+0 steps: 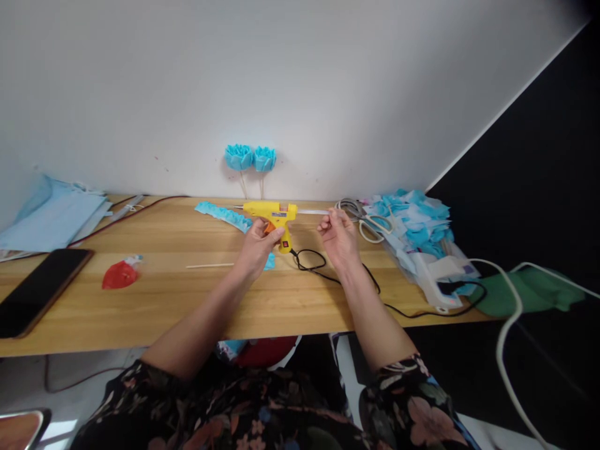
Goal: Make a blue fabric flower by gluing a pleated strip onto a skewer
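A yellow glue gun (pixel 269 209) is held up over the wooden table, its nozzle pointing left. My left hand (pixel 257 247) is wrapped round its handle, near the orange trigger. At the gun's back end a clear glue stick (pixel 313 212) sticks out to the right. My right hand (pixel 339 236) pinches the far end of that stick. Behind the gun lies a ruffled light-blue strip (pixel 224 214). A thin wooden stick (pixel 209 266) and a small blue piece (pixel 270 262) lie close to my left hand.
Two blue flowers (pixel 239 157) on sticks lean against the wall. Scissors (pixel 370 226) and a blue-and-white pile (pixel 412 219) lie right, by a power strip (pixel 434 284) with cords. On the left are a phone (pixel 42 290), a red item (pixel 120 275) and folded blue sheets (pixel 56 215).
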Available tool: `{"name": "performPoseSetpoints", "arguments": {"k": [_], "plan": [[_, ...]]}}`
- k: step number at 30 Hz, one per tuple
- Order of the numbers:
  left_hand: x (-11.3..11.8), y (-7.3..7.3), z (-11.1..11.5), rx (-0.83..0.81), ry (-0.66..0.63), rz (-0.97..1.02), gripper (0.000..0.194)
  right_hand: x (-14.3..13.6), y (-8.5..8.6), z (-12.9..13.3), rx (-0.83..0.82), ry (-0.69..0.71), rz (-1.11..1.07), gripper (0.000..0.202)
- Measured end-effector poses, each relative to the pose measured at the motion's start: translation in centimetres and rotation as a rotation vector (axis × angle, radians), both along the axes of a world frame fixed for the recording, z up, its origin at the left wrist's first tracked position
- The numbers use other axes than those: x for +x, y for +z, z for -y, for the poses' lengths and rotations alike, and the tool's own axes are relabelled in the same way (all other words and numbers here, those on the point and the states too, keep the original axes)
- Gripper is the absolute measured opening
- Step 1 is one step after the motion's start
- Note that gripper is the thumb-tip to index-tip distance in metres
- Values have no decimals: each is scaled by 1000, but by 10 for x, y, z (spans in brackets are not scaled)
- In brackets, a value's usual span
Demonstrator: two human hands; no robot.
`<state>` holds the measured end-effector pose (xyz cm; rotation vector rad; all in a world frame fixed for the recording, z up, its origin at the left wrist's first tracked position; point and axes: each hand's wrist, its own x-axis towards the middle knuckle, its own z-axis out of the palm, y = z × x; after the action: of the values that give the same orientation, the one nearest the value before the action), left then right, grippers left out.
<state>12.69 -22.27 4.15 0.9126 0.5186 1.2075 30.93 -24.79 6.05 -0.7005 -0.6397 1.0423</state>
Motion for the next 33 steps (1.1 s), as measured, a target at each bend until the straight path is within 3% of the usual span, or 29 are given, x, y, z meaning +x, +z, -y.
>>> {"name": "performPoseSetpoints", "arguments": {"k": [7,17,22,29,33], "plan": [[-4,2,-3,-106,-13,44,57,-8,-5,2,-73,212,-8,35],[-5,3,-2,-93,-28,39,49,-3,-10,1,-49,329,23,45],[-3,2,-1,-104,-16,31,50,-6,-14,3,-53,317,253,48],[2,-2,0,37,77,-131,45,-20,-23,4,-41,451,583,55],[4,-5,0,129,146,-254,43,-25,-33,1,-77,356,732,55]]}}
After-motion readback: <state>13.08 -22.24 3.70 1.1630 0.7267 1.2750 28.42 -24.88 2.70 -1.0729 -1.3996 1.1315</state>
